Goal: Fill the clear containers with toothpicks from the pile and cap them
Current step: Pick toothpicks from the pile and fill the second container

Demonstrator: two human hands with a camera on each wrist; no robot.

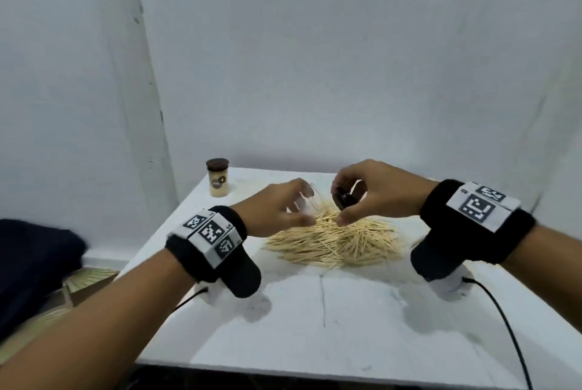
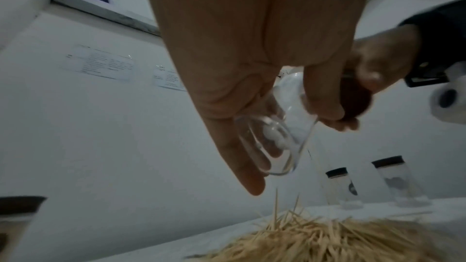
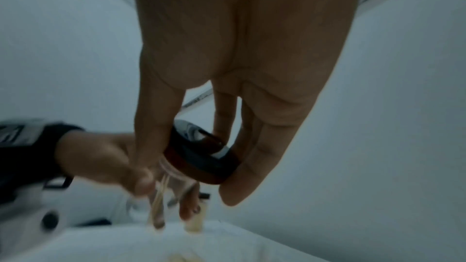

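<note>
Clear container [image 2: 274, 142] in left hand [image 1: 277, 210] fingers, dark cap [image 3: 201, 158] in right hand [image 1: 371, 191], labels unreadable

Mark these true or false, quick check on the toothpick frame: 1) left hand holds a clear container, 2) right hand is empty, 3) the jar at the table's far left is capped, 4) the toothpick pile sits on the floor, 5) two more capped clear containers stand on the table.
1) The left hand holds a clear container. True.
2) The right hand is empty. False: it grips a dark cap.
3) The jar at the table's far left is capped. True, and it looks filled.
4) The toothpick pile sits on the floor. False: it lies on the white table, below both hands.
5) Two more capped clear containers stand on the table. True, in the left wrist view.
</note>
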